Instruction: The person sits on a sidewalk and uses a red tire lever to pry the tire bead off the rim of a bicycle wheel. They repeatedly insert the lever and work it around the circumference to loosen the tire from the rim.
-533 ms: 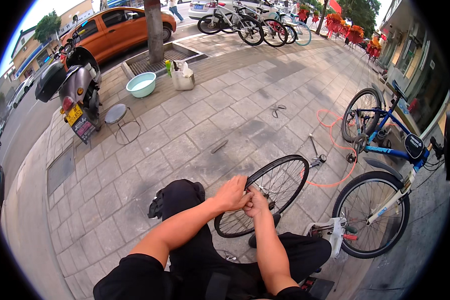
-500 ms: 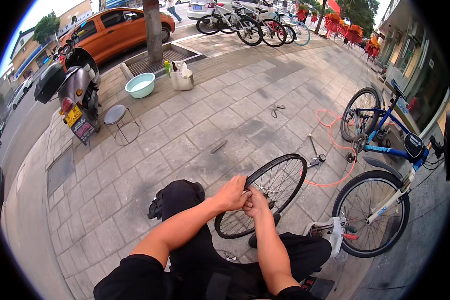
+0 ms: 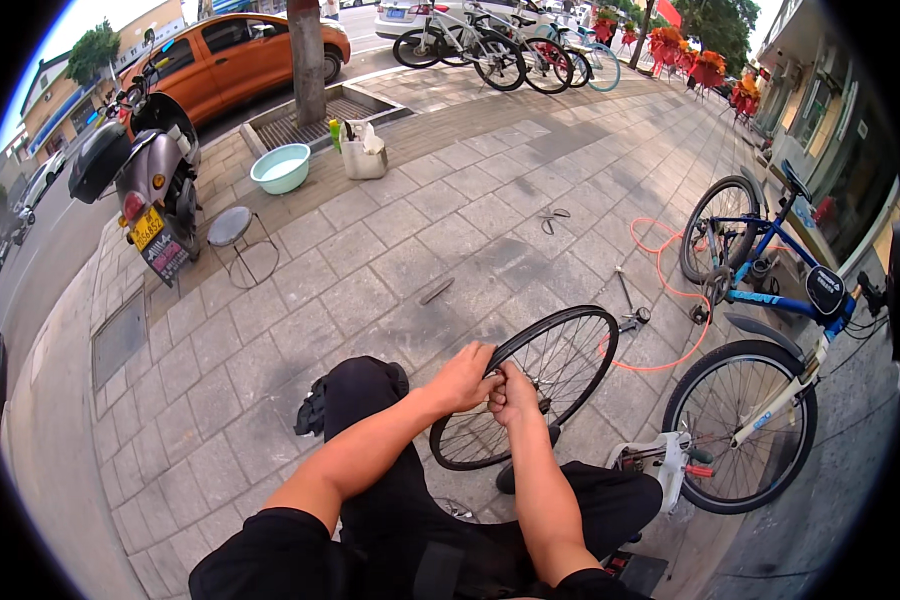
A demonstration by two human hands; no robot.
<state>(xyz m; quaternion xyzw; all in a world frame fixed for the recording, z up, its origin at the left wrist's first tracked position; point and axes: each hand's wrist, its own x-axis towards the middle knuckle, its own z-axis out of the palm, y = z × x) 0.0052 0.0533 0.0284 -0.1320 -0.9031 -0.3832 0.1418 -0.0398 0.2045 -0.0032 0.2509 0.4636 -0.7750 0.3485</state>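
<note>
A bicycle wheel (image 3: 536, 330) with a black tyre and thin spokes stands tilted in front of me, between my knees. My left hand (image 3: 462, 378) is wrapped round the tyre and rim at its near left side. Close beside it, my right hand (image 3: 514, 396) is closed at the inner side of the rim, among the spokes. Its fingertips meet those of the left hand. Whatever the right fingers pinch is hidden. The wheel's lower edge rests near my shoe (image 3: 507, 481).
A blue and white bicycle (image 3: 785, 305) stands at right, near an orange hose (image 3: 660, 366) and a gauge-like tool (image 3: 641, 315). A flat bar (image 3: 436, 291) and scissors-like tool (image 3: 553, 220) lie ahead. Left are a stool (image 3: 230, 227), basin (image 3: 281, 170) and scooter (image 3: 155, 180).
Both hands have shifted very slightly at the rim, the right one a little upward. The wheel has tilted marginally; my grip on it stays.
</note>
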